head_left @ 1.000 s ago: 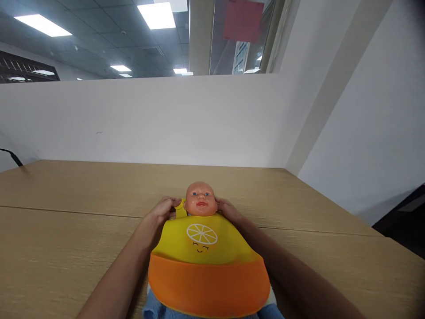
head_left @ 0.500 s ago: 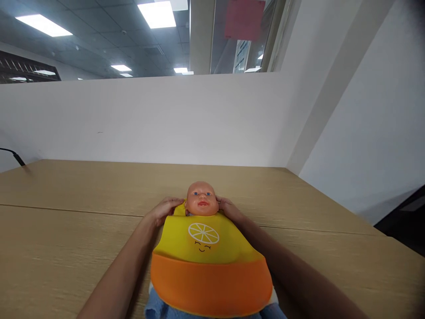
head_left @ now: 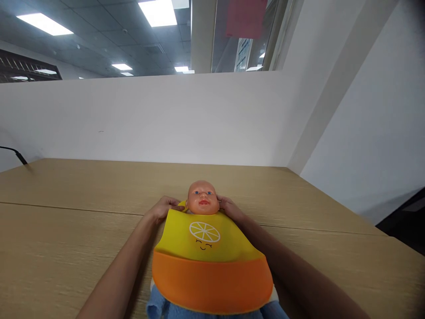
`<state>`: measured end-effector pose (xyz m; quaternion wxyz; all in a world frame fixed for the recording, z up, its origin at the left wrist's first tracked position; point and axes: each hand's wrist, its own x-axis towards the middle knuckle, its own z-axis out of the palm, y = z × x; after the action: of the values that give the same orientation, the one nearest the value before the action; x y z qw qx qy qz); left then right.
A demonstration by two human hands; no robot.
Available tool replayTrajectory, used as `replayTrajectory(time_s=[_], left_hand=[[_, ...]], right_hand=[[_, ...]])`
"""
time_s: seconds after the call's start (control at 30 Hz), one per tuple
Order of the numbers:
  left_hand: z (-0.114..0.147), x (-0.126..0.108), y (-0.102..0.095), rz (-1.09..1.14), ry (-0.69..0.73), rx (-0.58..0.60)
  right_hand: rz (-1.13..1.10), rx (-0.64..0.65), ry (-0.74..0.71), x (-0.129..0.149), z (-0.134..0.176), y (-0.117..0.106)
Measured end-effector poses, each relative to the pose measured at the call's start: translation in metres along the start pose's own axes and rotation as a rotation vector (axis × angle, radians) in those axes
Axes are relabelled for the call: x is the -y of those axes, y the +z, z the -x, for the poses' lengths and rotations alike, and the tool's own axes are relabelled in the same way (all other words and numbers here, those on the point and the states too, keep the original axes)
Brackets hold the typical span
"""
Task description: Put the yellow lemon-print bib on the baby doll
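A baby doll (head_left: 203, 195) lies face up on the wooden table, its head away from me. Over its chest spreads a yellow baby bib (head_left: 179, 237) with a lemon-slice print, a smiling face and an orange catch pocket (head_left: 212, 283). My left hand (head_left: 163, 208) pinches the bib's neck strap (head_left: 182, 204) beside the doll's head. On the other side, my right hand (head_left: 229, 208) rests against the head and neck with fingers bent; their tips are hidden. Blue clothing (head_left: 159, 303) shows below the bib.
The light wooden table (head_left: 83, 239) ends at a white partition (head_left: 149, 119). A black cable (head_left: 18, 155) comes in at the far left. Some dark object (head_left: 407, 217) stands at the right edge.
My left fingers have closed around the strap and bent it down toward the neck. The bib's upper left corner has risen slightly. My right hand stays at the doll's head.
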<state>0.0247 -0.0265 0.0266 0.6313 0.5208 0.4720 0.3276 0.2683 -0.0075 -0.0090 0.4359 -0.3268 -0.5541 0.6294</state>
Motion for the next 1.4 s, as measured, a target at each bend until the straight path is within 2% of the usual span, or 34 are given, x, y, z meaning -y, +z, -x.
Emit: replayTrajectory(time_s=[0.1, 0.3, 0.53, 0.8, 1.0, 1.1, 1.3, 1.4], left_hand=[[0.002, 0.0, 0.0, 0.002, 0.003, -0.022], [-0.003, -0.004, -0.006, 0.035, 0.029, 0.041], [0.0, -0.009, -0.002, 0.043, 0.043, -0.159], [0.003, -0.006, -0.001, 0.146, 0.11, -0.145], [0.011, -0.005, 0.007, 0.051, 0.178, -0.252], [0.011, -0.005, 0.008, -0.003, 0.177, -0.217], [0.006, -0.004, 0.005, -0.112, 0.161, -0.097], [0.006, -0.003, 0.004, -0.163, 0.189, -0.13]], right_hand=[[0.035, -0.034, 0.001, 0.0, -0.001, -0.001], [0.027, -0.049, 0.028, -0.002, -0.003, -0.003], [0.019, -0.056, 0.015, -0.001, -0.004, 0.0], [0.057, -0.058, -0.027, -0.004, -0.005, -0.003], [0.162, -0.074, -0.036, -0.005, -0.008, -0.006], [0.255, -0.112, -0.066, -0.005, -0.009, -0.008], [0.376, -0.104, -0.043, -0.002, -0.007, -0.009], [0.507, -0.113, -0.049, 0.004, 0.001, -0.009]])
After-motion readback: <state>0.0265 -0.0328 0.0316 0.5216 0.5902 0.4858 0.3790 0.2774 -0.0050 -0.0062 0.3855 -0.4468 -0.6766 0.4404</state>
